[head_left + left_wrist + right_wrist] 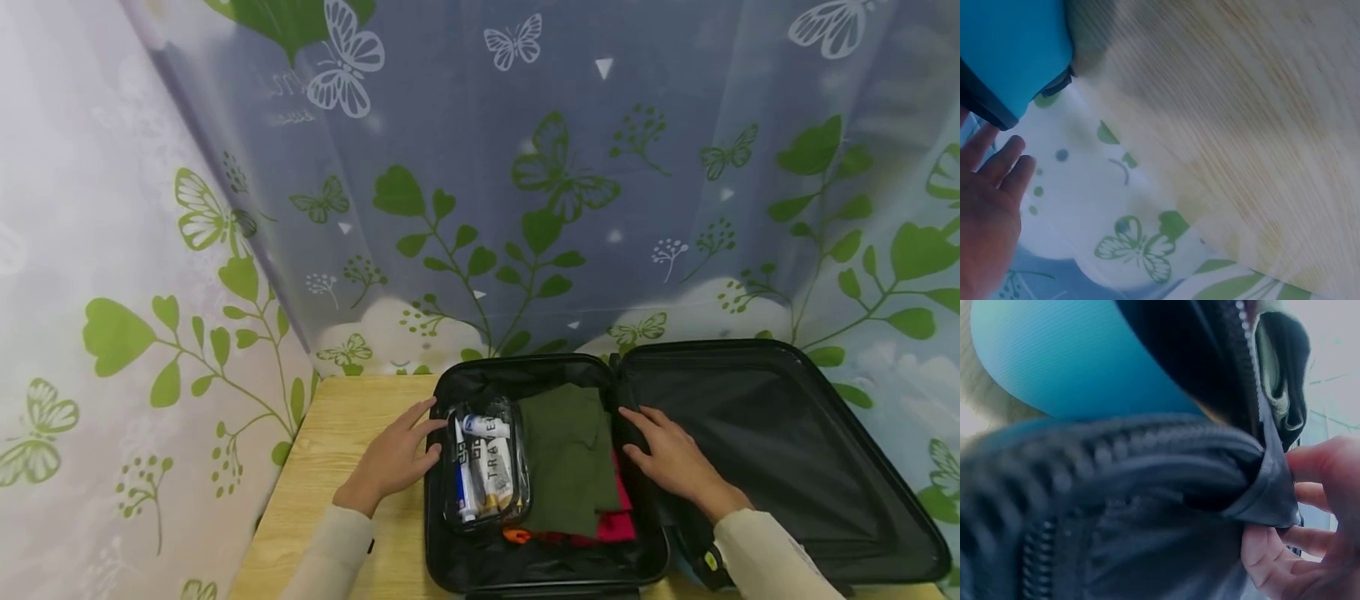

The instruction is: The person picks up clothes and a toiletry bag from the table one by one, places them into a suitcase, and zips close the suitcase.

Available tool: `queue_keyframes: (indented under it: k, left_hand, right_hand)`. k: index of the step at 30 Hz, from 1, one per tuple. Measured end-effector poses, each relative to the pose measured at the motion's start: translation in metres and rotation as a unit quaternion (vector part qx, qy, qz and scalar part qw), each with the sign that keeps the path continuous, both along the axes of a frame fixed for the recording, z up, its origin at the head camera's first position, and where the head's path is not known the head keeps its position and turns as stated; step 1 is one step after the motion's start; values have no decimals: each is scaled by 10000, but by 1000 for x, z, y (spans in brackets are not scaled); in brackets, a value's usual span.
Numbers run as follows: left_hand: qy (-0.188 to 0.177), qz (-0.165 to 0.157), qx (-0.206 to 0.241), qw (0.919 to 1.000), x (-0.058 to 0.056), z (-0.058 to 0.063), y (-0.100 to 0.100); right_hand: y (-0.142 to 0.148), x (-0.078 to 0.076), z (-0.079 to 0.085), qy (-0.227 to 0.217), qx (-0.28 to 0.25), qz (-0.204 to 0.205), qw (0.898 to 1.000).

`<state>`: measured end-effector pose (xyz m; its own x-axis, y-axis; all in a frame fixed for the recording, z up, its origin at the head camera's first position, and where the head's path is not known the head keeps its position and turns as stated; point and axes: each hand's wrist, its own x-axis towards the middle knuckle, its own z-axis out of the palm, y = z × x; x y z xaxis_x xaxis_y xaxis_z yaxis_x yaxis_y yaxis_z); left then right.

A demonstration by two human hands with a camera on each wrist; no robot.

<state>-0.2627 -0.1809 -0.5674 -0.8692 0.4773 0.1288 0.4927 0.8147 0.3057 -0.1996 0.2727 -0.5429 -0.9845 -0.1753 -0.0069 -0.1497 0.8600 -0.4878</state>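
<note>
An open suitcase (pixel 551 575) has a black lining and rim, and its blue shell (pixel 1013 50) shows in the left wrist view. Inside its left part lies a clear toiletry pouch (pixel 522 492) marked TRAVEL, with several tubes in it. Beside the pouch is a folded dark green garment (pixel 566 458), over a red cloth (pixel 618 527). My left hand (pixel 397 458) is at the left rim, fingers extended and spread. My right hand (pixel 675 458) rests at the hinge side, fingers spread along the dark fabric fold (pixel 1269 494) between the two halves.
The suitcase lid (pixel 765 467) lies folded out to the right. Under everything is a wooden tabletop (pixel 337 425). A printed curtain (pixel 465 250) with butterflies and leaves hangs close behind the suitcase. A small orange item (pixel 516 535) shows below the pouch.
</note>
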Motion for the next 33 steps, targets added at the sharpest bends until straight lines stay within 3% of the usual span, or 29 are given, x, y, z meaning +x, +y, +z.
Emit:
queue_keyframes:
  k: [16,33]
  left_hand:
    - [264,-52,-49,9996,5,0,-41]
    - [406,186,-319,9985,9,-8,-74]
  right_hand:
    - [-36,-9,4,-375,-158,124,9991]
    - [-66,-10,6,-436,-291,217,9984]
